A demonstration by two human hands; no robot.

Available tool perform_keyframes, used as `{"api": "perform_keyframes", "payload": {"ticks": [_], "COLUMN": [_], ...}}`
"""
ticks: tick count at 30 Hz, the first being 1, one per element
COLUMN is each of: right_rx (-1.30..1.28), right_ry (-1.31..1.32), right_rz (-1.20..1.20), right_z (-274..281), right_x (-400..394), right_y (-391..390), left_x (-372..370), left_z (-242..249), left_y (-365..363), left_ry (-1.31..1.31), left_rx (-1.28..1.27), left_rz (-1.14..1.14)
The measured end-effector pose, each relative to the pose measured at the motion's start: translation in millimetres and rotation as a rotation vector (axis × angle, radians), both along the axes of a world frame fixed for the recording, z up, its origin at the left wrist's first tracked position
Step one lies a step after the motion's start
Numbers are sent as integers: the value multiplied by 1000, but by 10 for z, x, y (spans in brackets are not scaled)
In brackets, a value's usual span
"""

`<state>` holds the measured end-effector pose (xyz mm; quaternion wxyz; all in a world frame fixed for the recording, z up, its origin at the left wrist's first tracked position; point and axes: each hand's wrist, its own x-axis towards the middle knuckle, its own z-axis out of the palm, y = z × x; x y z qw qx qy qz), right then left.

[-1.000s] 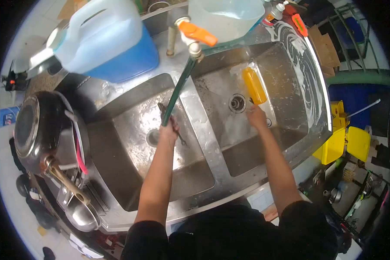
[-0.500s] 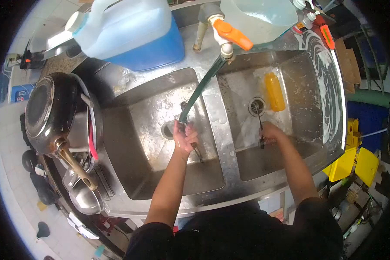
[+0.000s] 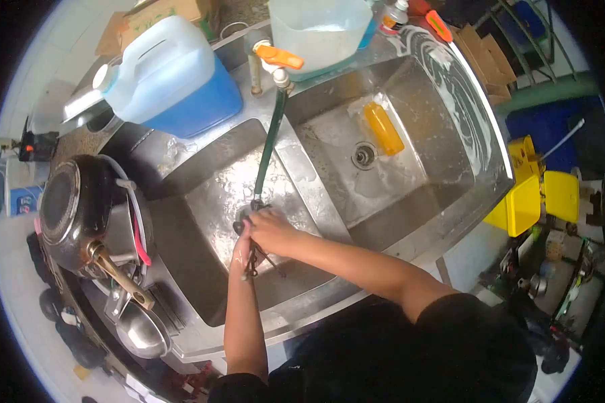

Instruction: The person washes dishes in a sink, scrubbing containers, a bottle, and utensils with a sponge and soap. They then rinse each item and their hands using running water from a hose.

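Both my hands are together over the left sink basin [image 3: 202,208], below the end of a green hose [image 3: 267,151] hanging from the tap [image 3: 280,75]. My left hand [image 3: 243,247] is closed around slim dark utensils [image 3: 251,263], whose thin ends stick out beneath it; their exact kind does not show. My right hand [image 3: 273,232] is closed over the upper part of the same bundle, touching the left hand. Its fingertips and most of what it grips are hidden. An orange-yellow bottle [image 3: 384,129] lies beside the drain [image 3: 364,156] in the right basin.
A jug of blue liquid [image 3: 181,87] and a clear tub [image 3: 323,33] stand behind the basins. Stacked pans [image 3: 74,201] and a metal bowl [image 3: 143,329] crowd the left side. Soap suds [image 3: 464,94] streak the right ledge. Yellow bins [image 3: 521,205] stand beyond it.
My right hand has moved left from the right basin, bringing a slim utensil to my left hand under the hose. The camera view has shifted and turned.
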<state>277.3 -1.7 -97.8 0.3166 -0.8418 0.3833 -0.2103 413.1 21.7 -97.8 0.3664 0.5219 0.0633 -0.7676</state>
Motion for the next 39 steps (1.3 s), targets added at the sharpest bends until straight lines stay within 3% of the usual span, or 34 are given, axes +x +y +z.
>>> {"api": "perform_keyframes", "payload": {"ticks": [1,3,4,5,6,7,8,10,11,13,14,15,16,17,18,20,23,24,26,28,29,32,33,37,39], "right_rx": [18,86,137,240,1024,605,386,956,922,849,822,798,777,678,614,616,526,685,766,611,651,795,631,630,595], "right_ry": [-58,-176,-234,-114,-470,-205,-329,-590,-682,-863,-766,-669,-575,-459,-499,-412,-372,-347,-382,-352,-276,-314,-293,-356,-367], "right_rz": [-7,-42,-69,-255,-711,-843,-986,-796,-776,-738,-751,-754,-746,-794,-816,-841,-831,-757,-620,-581,-564,-579,-597,-704,-692], "right_z": [-342,-421,-354,-353,191,-90,-348,-65,-197,-592,-472,-215,-39,1,-543,-325,-668,-417,-330,-637,-279,-155,-254,-456,-380], "right_x": [140,176,108,68,-6,2,109,39,94,223,196,109,56,51,111,118,258,208,155,119,6,-62,-7,199,201], "right_y": [27,-35,-147,-209,-333,-440,-506,-727,-709,-631,-554,-438,-360,-376,-461,-743,-1076,-1093,-980,-788,-692,-622,-678,-956,-869], "left_x": [86,357,268,355,292,89,-14,-170,-169,-291,-308,-150,-209,-154,-98,-151,-149,-131,-36,54,76,-40,-49,-88,-102], "left_z": [-229,-890,-896,-1201,-1133,-1090,-914,-905,-1054,-896,-836,-1105,-747,-775,-796,-480,-369,-440,-651,-1128,-1271,-591,-533,-660,-576], "left_y": [-33,-93,-182,-199,-296,-289,-336,-454,-494,-609,-630,-605,-617,-612,-566,-355,-74,-1,10,24,36,-83,-47,124,86], "left_ry": [17,51,-75,-45,-14,-231,-297,-275,-262,-362,-413,-235,-314,-382,-448,-425,-375,-376,-495,-1041,-1314,-1501,-1516,-1279,-1320], "left_rx": [-17,-46,9,-52,-114,-133,-88,-103,-134,-171,-190,-192,-121,-75,-22,-97,-33,-51,-111,-413,-560,-345,-333,-567,-588], "left_rz": [-10,-19,17,-16,-42,-4,-71,59,52,46,45,40,6,-95,-199,-224,-221,-234,-315,-404,-442,-547,-600,-359,-348]}}
